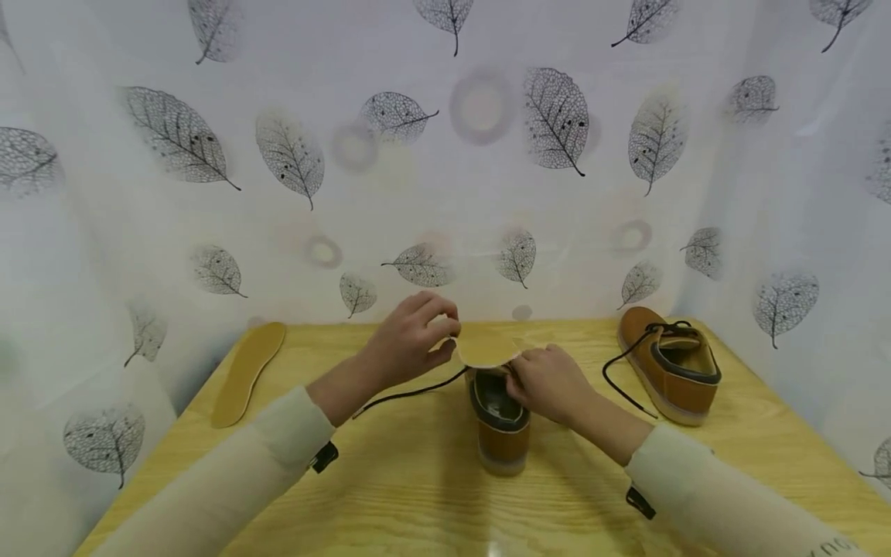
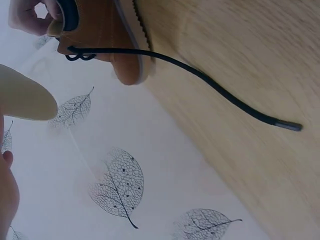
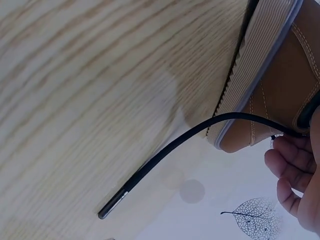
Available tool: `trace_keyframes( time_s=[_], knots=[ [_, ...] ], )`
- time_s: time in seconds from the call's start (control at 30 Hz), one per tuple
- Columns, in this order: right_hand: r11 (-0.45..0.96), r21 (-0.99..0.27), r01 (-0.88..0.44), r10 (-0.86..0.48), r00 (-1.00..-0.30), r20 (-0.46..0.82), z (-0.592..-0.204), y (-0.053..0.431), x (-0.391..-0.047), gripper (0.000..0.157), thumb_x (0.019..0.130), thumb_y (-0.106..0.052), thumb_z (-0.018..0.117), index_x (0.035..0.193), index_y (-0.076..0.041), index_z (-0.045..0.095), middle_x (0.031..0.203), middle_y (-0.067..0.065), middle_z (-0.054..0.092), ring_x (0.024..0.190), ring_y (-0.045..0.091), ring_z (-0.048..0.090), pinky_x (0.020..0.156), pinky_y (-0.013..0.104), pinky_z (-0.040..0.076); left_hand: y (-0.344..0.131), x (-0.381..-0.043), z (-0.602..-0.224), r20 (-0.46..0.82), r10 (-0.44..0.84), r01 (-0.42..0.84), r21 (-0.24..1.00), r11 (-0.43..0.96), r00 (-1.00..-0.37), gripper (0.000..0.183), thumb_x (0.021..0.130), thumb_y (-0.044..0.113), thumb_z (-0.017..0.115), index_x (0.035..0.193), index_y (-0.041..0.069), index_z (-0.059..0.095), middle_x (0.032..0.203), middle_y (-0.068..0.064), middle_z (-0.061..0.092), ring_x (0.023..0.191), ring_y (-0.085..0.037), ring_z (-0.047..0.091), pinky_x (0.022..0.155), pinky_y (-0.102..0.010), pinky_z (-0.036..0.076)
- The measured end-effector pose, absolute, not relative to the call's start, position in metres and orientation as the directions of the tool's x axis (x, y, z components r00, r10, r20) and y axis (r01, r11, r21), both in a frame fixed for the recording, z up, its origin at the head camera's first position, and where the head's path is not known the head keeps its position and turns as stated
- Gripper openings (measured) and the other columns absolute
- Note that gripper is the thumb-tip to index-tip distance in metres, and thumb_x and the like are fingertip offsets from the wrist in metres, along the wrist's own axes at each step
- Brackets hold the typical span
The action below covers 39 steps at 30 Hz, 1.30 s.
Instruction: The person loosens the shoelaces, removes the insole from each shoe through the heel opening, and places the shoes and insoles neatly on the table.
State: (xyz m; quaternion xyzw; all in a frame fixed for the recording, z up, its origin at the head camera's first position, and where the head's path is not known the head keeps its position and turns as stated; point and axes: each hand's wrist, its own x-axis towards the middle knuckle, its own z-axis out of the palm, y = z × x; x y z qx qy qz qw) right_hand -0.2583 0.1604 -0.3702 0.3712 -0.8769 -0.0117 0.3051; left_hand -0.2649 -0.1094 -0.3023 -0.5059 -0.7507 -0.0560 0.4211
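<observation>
A brown shoe (image 1: 503, 445) with a dark padded collar stands at the middle of the table, its heel towards me. Over its opening, my left hand (image 1: 411, 340) pinches a tan insole (image 1: 485, 346) by the edge. That insole's rounded end (image 2: 27, 95) shows in the left wrist view. At the shoe's right side, my right hand (image 1: 553, 383) grips the upper near the tongue, its fingers (image 3: 290, 160) curled in at the collar. A dark lace (image 1: 411, 393) trails left from the shoe, and another lace (image 3: 170, 147) hangs on its right side.
A second insole (image 1: 248, 375) lies at the table's left edge. The matching brown shoe (image 1: 671, 371) sits at the back right, its lace loose on the wood. Behind the table (image 1: 390, 495) hangs a white leaf-print curtain (image 1: 480, 193).
</observation>
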Motion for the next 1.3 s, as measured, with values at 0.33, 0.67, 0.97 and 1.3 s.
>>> trace_keyframes(
  time_s=[0.33,0.67,0.97,1.3],
  knots=[
    [0.709,0.326,-0.626,-0.671,-0.457,0.584,-0.363,0.167,-0.260,0.028,0.083,-0.022,0.071,0.063,-0.015,0.052,0.054,-0.003,0.050,0.045,0.012,0.042,0.050,0.029,0.030,-0.136,-0.272,-0.311,0.680,0.722,0.774,-0.388,0.500,-0.126,0.018,0.078,0.011,0.077,0.092,0.013,0.067,0.100,-0.006,0.063,0.096,-0.025,0.058,0.077,-0.039,0.050],
    [0.658,0.358,-0.663,-0.669,-0.295,0.682,-0.336,0.184,-0.261,0.025,0.080,-0.017,0.063,0.061,-0.014,0.047,0.050,-0.002,0.045,0.043,0.010,0.037,0.049,0.028,0.024,-0.160,-0.272,-0.319,0.657,0.742,0.762,-0.413,0.499,-0.130,0.022,0.076,0.009,0.079,0.093,0.014,0.067,0.102,-0.007,0.063,0.095,-0.026,0.059,0.077,-0.041,0.052],
    [0.688,0.361,-0.629,-0.654,-0.321,0.685,-0.320,0.214,-0.260,0.026,0.086,-0.018,0.055,0.062,-0.013,0.048,0.052,0.000,0.047,0.046,0.013,0.039,0.052,0.030,0.028,-0.179,-0.268,-0.323,0.632,0.758,0.755,-0.417,0.506,-0.159,0.023,0.076,0.009,0.080,0.094,0.012,0.066,0.102,-0.008,0.063,0.096,-0.028,0.059,0.083,-0.042,0.052],
    [0.724,0.354,-0.592,-0.614,-0.319,0.722,-0.302,0.250,-0.262,0.030,0.090,-0.022,0.045,0.062,-0.011,0.046,0.051,0.000,0.046,0.044,0.013,0.040,0.050,0.035,0.033,-0.192,-0.268,-0.329,0.632,0.759,0.745,-0.429,0.512,-0.158,0.017,0.079,0.008,0.077,0.092,0.011,0.067,0.090,-0.006,0.058,0.085,-0.025,0.055,0.078,-0.041,0.048]
  ],
)
